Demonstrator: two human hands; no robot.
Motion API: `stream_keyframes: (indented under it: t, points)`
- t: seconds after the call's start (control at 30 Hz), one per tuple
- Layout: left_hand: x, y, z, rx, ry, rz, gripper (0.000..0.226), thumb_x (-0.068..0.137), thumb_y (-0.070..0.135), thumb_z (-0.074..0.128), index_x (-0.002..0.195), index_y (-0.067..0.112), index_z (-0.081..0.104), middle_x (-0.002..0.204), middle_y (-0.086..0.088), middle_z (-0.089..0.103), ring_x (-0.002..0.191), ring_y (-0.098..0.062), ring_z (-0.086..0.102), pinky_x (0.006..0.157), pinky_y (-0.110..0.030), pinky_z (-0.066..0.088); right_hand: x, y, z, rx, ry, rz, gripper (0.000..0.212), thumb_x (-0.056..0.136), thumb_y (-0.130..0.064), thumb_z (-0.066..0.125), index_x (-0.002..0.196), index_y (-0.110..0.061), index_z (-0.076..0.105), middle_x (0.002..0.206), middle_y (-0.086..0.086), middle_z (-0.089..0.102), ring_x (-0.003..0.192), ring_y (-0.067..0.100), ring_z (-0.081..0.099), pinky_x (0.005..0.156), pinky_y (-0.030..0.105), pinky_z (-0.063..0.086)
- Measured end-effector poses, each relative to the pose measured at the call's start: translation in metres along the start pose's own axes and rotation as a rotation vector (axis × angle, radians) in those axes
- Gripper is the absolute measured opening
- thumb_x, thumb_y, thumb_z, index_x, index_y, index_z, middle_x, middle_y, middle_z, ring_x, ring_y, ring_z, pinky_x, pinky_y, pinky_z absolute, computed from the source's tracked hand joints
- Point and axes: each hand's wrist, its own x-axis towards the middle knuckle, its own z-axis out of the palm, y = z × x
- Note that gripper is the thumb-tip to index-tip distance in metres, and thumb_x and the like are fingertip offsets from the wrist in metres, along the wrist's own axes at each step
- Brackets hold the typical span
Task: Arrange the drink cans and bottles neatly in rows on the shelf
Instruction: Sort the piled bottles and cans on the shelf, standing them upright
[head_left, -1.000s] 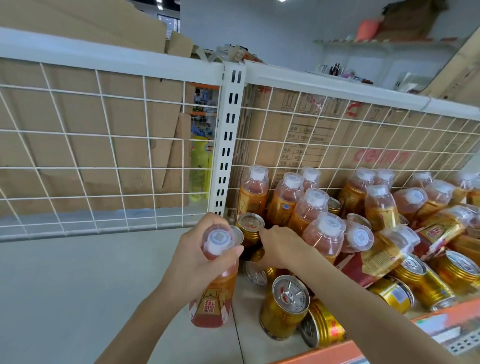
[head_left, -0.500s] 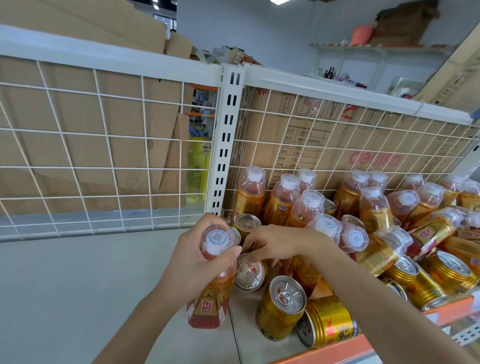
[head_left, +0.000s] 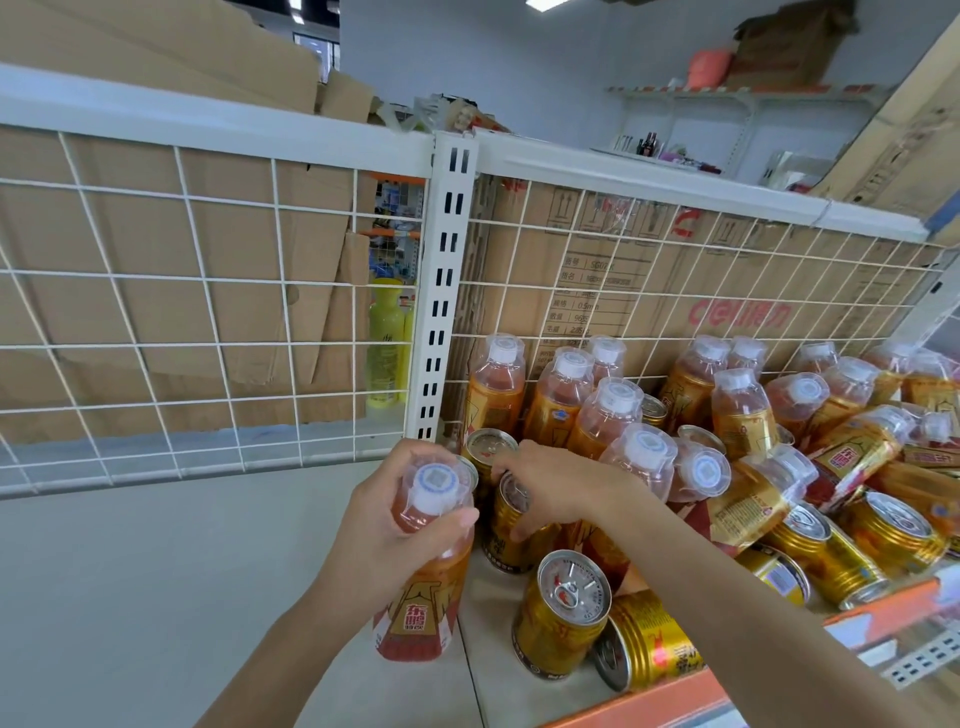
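Note:
My left hand (head_left: 387, 525) grips an orange drink bottle (head_left: 423, 587) near its white cap, holding it upright on the white shelf (head_left: 156, 571) at the seam between two panels. My right hand (head_left: 558, 486) curls round the top of a gold can (head_left: 506, 540), which stands almost upright just right of the bottle. Another gold can (head_left: 563, 616) stands in front of it, and one can (head_left: 647, 647) lies on its side. Behind, several orange bottles (head_left: 558, 395) stand by the wire back, and more bottles and cans (head_left: 831, 499) lie jumbled to the right.
A white wire grid (head_left: 208, 312) backs the shelf, with a slotted upright post (head_left: 441, 291) in the middle and cardboard behind it. The shelf's orange front edge (head_left: 675, 701) runs at lower right. A yellow bottle (head_left: 387, 343) shows behind the grid.
My right hand has pulled the tipped gold can toward the bottle and stood it nearly upright. My left hand keeps holding the bottle in the same spot.

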Motion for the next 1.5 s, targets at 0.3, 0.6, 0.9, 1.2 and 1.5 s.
stream_keyframes:
  t: [0.3, 0.6, 0.9, 1.2, 1.5]
  points:
    - [-0.017, -0.04, -0.025, 0.158, -0.367, -0.207, 0.096, 0.045, 0.044, 0.085, 0.118, 0.055, 0.024, 0.113, 0.026, 0.055, 0.109, 0.012, 0.049, 0.08, -0.009, 0.047, -0.009, -0.002, 0.006, -0.241, 0.221, 0.066, 0.079, 0.076, -0.016, 0.075, 0.139, -0.011, 0.027, 0.121, 0.01, 0.051, 0.104, 0.025, 0.056, 0.076, 0.033, 0.049]
    - [-0.014, -0.058, 0.016, 0.303, -0.13, -0.145, 0.09, 0.051, 0.044, 0.087, 0.118, 0.043, 0.028, 0.109, 0.034, 0.043, 0.101, 0.003, 0.051, 0.08, -0.009, 0.04, -0.054, 0.003, 0.008, -0.04, 0.771, -0.131, 0.037, 0.084, -0.03, 0.06, 0.118, -0.019, 0.056, 0.114, 0.0, 0.061, 0.107, 0.021, 0.057, 0.087, 0.034, 0.048]
    - [-0.011, -0.06, 0.053, 0.364, -0.069, -0.062, 0.093, 0.058, 0.049, 0.071, 0.137, 0.019, 0.033, 0.13, 0.002, 0.045, 0.116, -0.007, 0.041, 0.1, -0.028, 0.036, -0.105, 0.049, 0.029, 0.277, 1.102, -0.11, 0.026, 0.086, -0.027, 0.049, 0.109, -0.023, 0.06, 0.117, -0.014, 0.056, 0.101, -0.008, 0.051, 0.083, 0.007, 0.04]
    - [-0.027, -0.062, 0.07, 0.535, 0.173, -0.093, 0.077, 0.068, 0.015, 0.079, 0.133, 0.005, 0.04, 0.116, 0.002, 0.035, 0.104, -0.021, 0.05, 0.094, -0.034, 0.043, -0.117, 0.105, 0.064, 0.427, 1.061, -0.087, 0.023, 0.089, -0.027, 0.049, 0.11, -0.026, 0.057, 0.117, -0.014, 0.055, 0.105, -0.012, 0.049, 0.083, 0.002, 0.04]
    - [-0.059, -0.031, 0.112, 0.462, 0.539, 0.158, 0.046, 0.08, 0.038, 0.045, 0.125, 0.042, 0.037, 0.117, 0.021, 0.043, 0.113, 0.007, 0.041, 0.094, -0.006, 0.032, -0.134, 0.175, 0.1, 0.54, 1.029, -0.262, 0.016, 0.089, -0.024, 0.051, 0.104, -0.023, 0.058, 0.106, -0.009, 0.062, 0.098, -0.001, 0.057, 0.076, 0.009, 0.046]
